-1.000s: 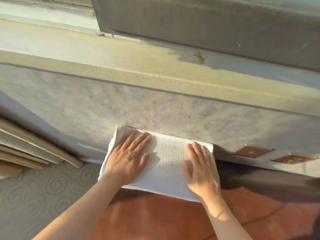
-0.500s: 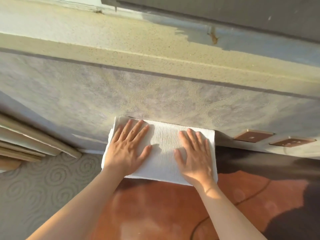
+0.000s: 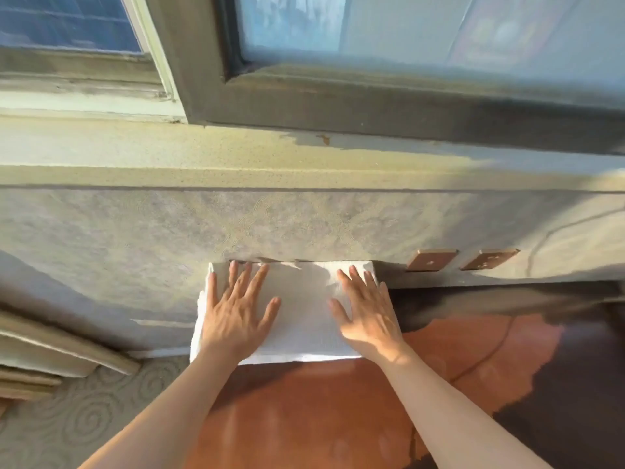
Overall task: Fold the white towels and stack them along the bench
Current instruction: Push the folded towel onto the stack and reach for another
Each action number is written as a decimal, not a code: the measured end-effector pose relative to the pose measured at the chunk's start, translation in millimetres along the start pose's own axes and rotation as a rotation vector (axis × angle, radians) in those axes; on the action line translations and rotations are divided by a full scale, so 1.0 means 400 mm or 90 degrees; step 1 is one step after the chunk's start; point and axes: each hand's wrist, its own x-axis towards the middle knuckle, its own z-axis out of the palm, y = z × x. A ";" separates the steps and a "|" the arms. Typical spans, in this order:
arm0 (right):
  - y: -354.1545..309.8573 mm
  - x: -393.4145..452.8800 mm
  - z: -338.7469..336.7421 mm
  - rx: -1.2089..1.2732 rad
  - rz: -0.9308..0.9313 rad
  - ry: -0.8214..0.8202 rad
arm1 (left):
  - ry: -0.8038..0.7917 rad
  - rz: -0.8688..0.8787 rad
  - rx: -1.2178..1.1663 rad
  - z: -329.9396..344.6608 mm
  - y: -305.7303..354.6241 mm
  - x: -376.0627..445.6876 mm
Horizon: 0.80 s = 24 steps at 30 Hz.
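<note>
Since the earlier frame both hands had spread farther apart on the towel (image 3: 301,319), and the view had tipped up so that the window (image 3: 406,38) above the sill (image 3: 236,157) came into sight. That folded white towel lay flat on the bench (image 3: 321,411), an orange-brown padded seat, at its far left corner, with the towel's far edge pushed up against the wall (image 3: 135,238) and its left edge hanging a little past the bench's left edge. The left hand (image 3: 236,319) lay palm down on the left half of the towel, fingers straight and fanned, thumb out toward the middle, gripping nothing. The right hand (image 3: 367,311) lay flat in the same way on the right half, its fingers pointing to the wall and its outer edge at the towel's right edge. A bare strip of towel showed between the two hands. Two small brown wall plates (image 3: 431,260) sat low on the wall, just to the right of the towel. Patterned carpet (image 3: 84,411) showed past the bench's left edge. Shadow covered the right end of the bench.
</note>
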 end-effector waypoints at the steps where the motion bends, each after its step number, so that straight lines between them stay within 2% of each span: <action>1: 0.009 -0.024 -0.027 0.009 0.010 0.003 | 0.014 0.020 -0.023 -0.021 0.028 -0.004; 3: 0.037 -0.067 -0.085 0.004 0.014 0.018 | 0.040 0.056 -0.090 -0.053 0.096 -0.005; 8: 0.176 -0.227 -0.234 0.055 0.135 0.137 | 0.005 0.201 -0.155 -0.134 0.350 -0.014; 14: 0.474 -0.466 -0.386 0.066 0.229 0.204 | 0.028 0.277 -0.150 -0.208 0.733 -0.112; 20: 0.816 -0.799 -0.514 0.070 0.278 0.292 | 0.029 0.355 -0.120 -0.209 1.169 -0.226; 24: 1.032 -1.013 -0.553 0.058 0.330 0.291 | 0.020 0.421 -0.122 -0.196 1.483 -0.337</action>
